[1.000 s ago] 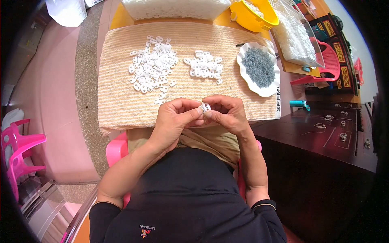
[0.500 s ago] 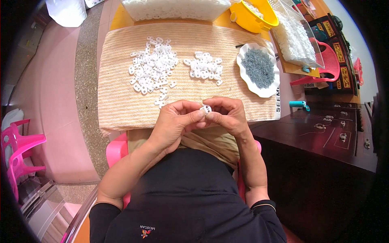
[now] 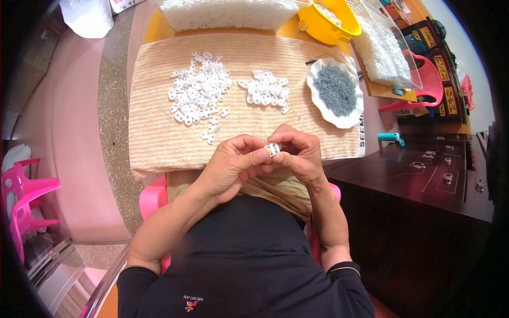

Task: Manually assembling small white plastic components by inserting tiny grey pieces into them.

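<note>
Over the near edge of the striped towel, my two hands meet around a small white plastic piece [image 3: 273, 149] with dark openings. My left hand [image 3: 239, 159] pinches it between thumb and fingers. My right hand [image 3: 298, 152] closes on its other side, thumb and forefinger against it; whether those fingertips also hold a smaller part is hidden. Beyond the left hand lies a large loose pile of white oval plastic pieces with holes [image 3: 199, 87]. A smaller pile of similar white pieces [image 3: 268, 89] sits at the middle of the towel.
A scalloped white dish [image 3: 317, 102] of small grey pieces stands at the towel's [image 3: 154, 122] right. Behind are a clear bin of white parts [image 3: 228, 15], a yellow basket [image 3: 323, 32] and another clear bin [image 3: 382, 55]. Dark drawers [image 3: 403, 180] flank my right; a pink chair [image 3: 32, 185] stands left.
The white piece has tilted slightly between my fingertips, and my right fingers have shifted a little on it. The piles look the same; the whole view has moved slightly.
</note>
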{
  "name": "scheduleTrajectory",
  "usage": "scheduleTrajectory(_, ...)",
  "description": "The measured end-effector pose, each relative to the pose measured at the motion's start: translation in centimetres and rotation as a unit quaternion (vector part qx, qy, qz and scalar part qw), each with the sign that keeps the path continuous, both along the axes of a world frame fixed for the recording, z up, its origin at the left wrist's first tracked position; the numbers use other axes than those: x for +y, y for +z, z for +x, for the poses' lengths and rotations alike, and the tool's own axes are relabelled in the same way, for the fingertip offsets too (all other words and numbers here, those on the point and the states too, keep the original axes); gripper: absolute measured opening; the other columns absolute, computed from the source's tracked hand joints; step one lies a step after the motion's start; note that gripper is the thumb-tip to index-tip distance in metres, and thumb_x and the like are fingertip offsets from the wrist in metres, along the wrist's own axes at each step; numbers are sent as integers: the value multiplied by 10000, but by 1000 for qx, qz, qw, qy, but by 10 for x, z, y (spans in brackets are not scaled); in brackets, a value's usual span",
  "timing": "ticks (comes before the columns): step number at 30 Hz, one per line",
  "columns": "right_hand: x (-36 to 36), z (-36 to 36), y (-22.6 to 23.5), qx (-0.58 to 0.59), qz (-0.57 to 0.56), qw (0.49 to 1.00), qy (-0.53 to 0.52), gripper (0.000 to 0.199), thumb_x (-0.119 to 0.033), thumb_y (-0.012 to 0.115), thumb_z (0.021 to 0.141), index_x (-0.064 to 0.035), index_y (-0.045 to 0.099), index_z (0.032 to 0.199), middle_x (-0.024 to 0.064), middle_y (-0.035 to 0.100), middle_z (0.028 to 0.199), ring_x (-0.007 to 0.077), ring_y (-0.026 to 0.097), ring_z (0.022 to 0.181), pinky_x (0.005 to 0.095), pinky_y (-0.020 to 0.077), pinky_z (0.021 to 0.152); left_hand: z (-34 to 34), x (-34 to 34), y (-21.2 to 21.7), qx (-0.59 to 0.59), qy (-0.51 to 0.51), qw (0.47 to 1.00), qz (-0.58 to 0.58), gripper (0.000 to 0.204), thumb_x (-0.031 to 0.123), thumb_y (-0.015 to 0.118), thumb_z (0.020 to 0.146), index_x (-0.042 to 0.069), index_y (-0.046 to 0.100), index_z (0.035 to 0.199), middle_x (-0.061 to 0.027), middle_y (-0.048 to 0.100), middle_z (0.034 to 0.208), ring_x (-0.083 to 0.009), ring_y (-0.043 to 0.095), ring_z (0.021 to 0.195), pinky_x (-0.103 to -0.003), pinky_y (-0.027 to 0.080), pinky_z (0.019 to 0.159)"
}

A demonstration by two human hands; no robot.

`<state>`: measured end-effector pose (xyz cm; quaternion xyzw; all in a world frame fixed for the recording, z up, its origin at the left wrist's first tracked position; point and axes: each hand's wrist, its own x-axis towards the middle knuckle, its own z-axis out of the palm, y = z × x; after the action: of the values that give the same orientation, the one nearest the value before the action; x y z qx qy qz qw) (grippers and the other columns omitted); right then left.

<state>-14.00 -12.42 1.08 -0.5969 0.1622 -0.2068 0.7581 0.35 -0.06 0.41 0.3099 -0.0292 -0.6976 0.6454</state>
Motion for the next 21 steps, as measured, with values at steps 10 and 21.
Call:
scheduleTrajectory(10,5,1,8,1,-30,1000,-5,280,-99,771,779,31,661,1001,53,545,935,105,531,817,220,433,710,1,2,2,5,-20,999,-43,155,89,683,871,42,571,966,-62,656,916,-129,645,791,-232,551,699)
scheduleTrajectory(21,7,-1,17,11,-107,994,17,302,-147,794,762,21,669,979,64,594,897,111,542,784,225,419,675,-2,3,-1,-13,-26,998,-60,146,69,681,864,71,538,895,-48,640,878,-109,628,750,-223,536,668)
